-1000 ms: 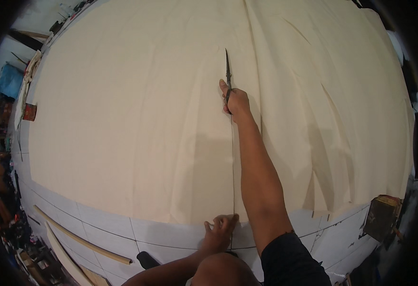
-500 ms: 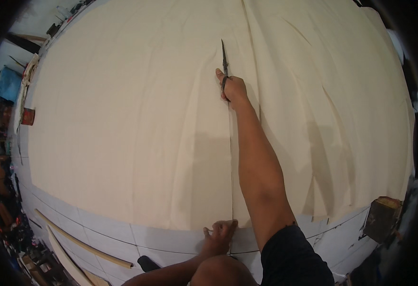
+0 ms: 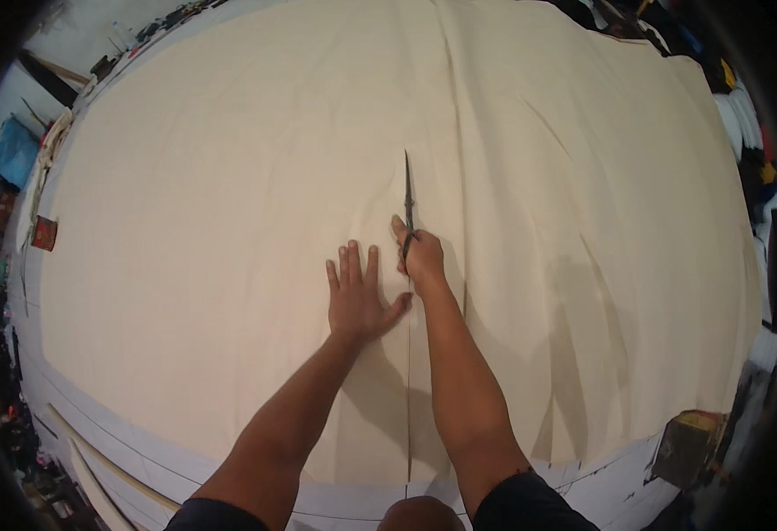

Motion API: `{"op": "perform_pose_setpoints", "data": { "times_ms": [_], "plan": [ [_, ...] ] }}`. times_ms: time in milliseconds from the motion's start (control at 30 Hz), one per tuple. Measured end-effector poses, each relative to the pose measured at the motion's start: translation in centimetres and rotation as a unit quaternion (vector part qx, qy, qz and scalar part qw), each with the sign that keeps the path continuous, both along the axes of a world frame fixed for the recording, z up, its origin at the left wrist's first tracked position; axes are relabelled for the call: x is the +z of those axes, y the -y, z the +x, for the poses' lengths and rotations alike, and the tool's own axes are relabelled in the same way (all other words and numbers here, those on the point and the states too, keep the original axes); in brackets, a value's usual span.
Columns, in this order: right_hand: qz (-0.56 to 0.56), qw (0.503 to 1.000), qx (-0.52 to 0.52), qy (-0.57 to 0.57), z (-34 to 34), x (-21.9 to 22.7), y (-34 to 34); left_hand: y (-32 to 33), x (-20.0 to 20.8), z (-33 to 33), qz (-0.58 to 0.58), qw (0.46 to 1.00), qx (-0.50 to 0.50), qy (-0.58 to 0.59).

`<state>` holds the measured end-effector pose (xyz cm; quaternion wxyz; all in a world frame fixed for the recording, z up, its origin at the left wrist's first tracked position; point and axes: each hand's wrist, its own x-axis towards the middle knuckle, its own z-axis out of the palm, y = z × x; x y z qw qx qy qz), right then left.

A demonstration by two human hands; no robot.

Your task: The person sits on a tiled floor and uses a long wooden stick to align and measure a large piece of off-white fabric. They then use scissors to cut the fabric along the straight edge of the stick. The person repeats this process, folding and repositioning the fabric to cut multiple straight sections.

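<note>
A large cream-coloured fabric lies spread over white floor tiles, with long creases on its right side. My right hand grips dark scissors by the handles, blades pointing away from me along the cloth. From the scissors a straight cut line runs back through the fabric to its near edge. Left of that line, my left hand presses flat on the cloth, fingers spread and thumb reaching to the cut. Whether the blades are apart is too small to tell.
A red tin stands at the fabric's left edge. A dark, worn block sits by the near right corner. Long wooden strips lie on the tiles at near left. A blue bag and clutter line the far left.
My left hand has moved from the fabric's near edge up onto the cloth, opening flat. The view has shifted forward, so the scissors and right hand appear lower in the picture.
</note>
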<state>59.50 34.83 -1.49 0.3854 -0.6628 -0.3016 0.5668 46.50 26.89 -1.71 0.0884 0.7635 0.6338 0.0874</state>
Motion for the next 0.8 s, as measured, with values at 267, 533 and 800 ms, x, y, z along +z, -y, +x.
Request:
{"op": "perform_pose_setpoints", "data": {
  "times_ms": [267,533,800],
  "plan": [
    [-0.013,1.0,-0.013,-0.013,0.8,-0.2,0.5,-0.8,1.3,1.1,-0.077,0.996,0.003,0.033],
    [-0.035,0.999,0.029,0.016,1.2,-0.5,0.9,-0.9,0.5,0.7,-0.121,0.992,0.01,0.027],
    [-0.037,0.998,0.051,-0.013,1.1,1.1,-2.3,-0.8,-0.2,0.5,-0.129,0.99,0.04,0.035]
  ]
}}
